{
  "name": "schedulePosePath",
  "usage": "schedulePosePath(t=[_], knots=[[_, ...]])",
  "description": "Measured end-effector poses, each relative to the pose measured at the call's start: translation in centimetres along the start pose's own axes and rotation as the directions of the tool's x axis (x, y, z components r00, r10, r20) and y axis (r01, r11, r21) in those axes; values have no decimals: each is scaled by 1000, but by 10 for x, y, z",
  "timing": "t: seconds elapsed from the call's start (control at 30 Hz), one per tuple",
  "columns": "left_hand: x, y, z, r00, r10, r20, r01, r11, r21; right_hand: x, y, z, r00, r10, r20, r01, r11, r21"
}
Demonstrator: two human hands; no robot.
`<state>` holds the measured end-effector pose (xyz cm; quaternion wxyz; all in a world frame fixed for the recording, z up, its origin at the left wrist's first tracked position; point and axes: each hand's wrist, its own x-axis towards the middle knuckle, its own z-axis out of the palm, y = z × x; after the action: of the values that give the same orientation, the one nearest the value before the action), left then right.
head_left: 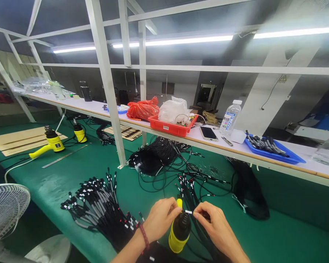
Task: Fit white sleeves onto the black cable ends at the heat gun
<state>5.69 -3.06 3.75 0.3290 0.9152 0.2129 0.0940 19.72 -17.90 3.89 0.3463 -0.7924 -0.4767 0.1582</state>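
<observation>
Just above a green desk (290, 230), the left hand (160, 219) and right hand (218, 226) meet at a white-banded black cable end (188, 212). Both sets of fingers (173, 209) are closed narrow on it, pinching from either side; a close pinch like this seems steadiest for so thin a wire. The short white band lies level, its long axis running sideways from hand to hand. Just beneath sits a yellow-and-black heat gun (179, 233), one yellow end pointing away. A fanned bundle of black cables (98, 204) lies to the left.
</observation>
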Motion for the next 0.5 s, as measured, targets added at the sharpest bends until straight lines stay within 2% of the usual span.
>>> schedulePosePath(t=[0.17, 0.5], knots=[[1, -5, 5, 1000, -4, 26, 2, 998, 70, 1, -4, -1, 1000, -1, -3, 1, 1000, 30], [0, -2, 3, 999, -30, -32, 25, 987, -157, 1, 4, -3, 1000, 29, -2, -29, 997, 73]])
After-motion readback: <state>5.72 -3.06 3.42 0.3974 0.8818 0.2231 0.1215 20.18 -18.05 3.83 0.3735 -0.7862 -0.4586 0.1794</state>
